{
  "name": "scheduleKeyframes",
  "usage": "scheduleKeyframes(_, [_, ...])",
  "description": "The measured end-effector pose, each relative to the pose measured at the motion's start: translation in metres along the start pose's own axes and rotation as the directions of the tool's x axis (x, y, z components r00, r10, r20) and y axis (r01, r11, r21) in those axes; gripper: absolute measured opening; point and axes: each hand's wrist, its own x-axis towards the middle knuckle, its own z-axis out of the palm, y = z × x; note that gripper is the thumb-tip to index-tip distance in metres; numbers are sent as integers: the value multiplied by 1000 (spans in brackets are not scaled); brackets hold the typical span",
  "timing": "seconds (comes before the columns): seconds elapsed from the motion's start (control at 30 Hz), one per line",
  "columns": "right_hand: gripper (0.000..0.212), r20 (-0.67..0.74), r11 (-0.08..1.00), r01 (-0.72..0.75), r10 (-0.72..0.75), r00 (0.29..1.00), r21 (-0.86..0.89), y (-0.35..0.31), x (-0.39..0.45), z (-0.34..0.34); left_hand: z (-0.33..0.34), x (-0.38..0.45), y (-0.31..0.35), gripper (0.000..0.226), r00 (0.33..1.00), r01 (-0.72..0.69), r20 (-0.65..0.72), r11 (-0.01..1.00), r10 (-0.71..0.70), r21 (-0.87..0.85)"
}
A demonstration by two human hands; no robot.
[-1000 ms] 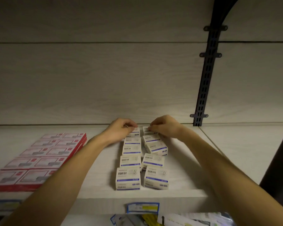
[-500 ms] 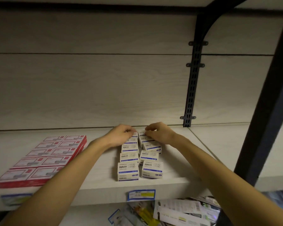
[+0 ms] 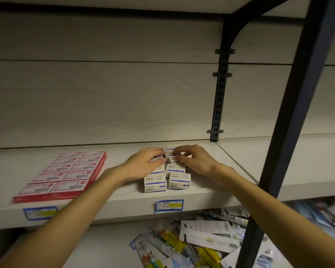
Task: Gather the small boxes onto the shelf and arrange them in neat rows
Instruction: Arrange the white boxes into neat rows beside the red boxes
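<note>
Small white boxes with blue stripes [image 3: 155, 183] lie in two short rows running front to back on the pale shelf [image 3: 124, 204]. My left hand [image 3: 143, 164] lies over the back of the left row, its fingers and thumb curled round a box there. Opposite it, my right hand [image 3: 195, 161] pinches a box [image 3: 172, 159] at the back of the right row between fingertips and thumb. One more box [image 3: 167, 147] shows behind the fingertips. The front right box [image 3: 179, 181] sits level with the front left one, and the hands hide the middle boxes.
Flat red and white boxes [image 3: 66, 172] lie in two rows at the shelf's left. A black upright post [image 3: 292, 128] crosses the right foreground, and a slotted bracket [image 3: 219, 93] is fixed on the back wall. Price labels [image 3: 169, 205] sit on the shelf edge. Loose packets [image 3: 193, 246] fill the shelf below.
The view has pulled back and dropped, showing the post and the lower shelf. Both hands stay at the back of the two rows, fingers closer together over the rear boxes.
</note>
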Motion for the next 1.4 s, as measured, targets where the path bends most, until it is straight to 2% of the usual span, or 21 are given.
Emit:
scheduleKeyframes(0.2, [38,-130,997,-59,64,989,41,-2,1,8,-2,-3,4,48,999,35,17,999,-35,-17])
scheduleKeyframes(0.27, [43,-127,991,-104,114,985,84,-4,2,9,0,-5,4,50,999,54,9,998,-54,-36])
scheduleKeyframes(0.47, [35,-160,989,-133,141,977,59,-4,2,14,12,-1,-2,55,992,125,16,990,-124,-70])
scheduleKeyframes(0.63, [35,-133,986,-142,152,979,86,-7,-1,14,12,-1,-2,50,994,111,6,989,-111,-94])
scheduleKeyframes(0.77, [53,-140,969,-175,200,970,174,-9,-13,9,6,-7,-2,50,989,113,-75,983,-124,-143])
scheduleKeyframes(0.83, [58,-100,950,-189,219,971,248,-11,-25,6,1,-14,0,51,984,120,-113,977,-141,-174])
scheduleKeyframes(0.9, [63,-54,944,-197,219,974,266,-15,-37,6,-1,-20,2,61,972,194,-91,957,-217,-214])
scheduleKeyframes(0.97, [62,-57,963,-196,210,976,187,-20,-47,8,1,-29,5,76,955,281,-42,940,-294,-195])
scheduleKeyframes(1.07, [29,-38,988,-150,151,988,46,-26,-56,16,9,-44,7,67,958,285,26,949,-284,-135])
scheduleKeyframes(1.1, [25,-25,990,-138,138,990,2,-28,-58,17,12,-49,8,65,964,267,51,956,-262,-124])
scheduleKeyframes(1.17, [25,5,990,-100,101,995,-96,-30,-60,20,16,-57,12,65,970,237,86,965,-228,-109])
scheduleKeyframes(1.3, [39,79,919,36,-6,997,-392,-43,-68,22,22,-63,13,61,974,226,32,969,-224,-101])
scheduleKeyframes(1.4, [40,75,921,9,22,997,-390,-50,-70,22,20,-65,16,65,971,240,32,967,-238,-87])
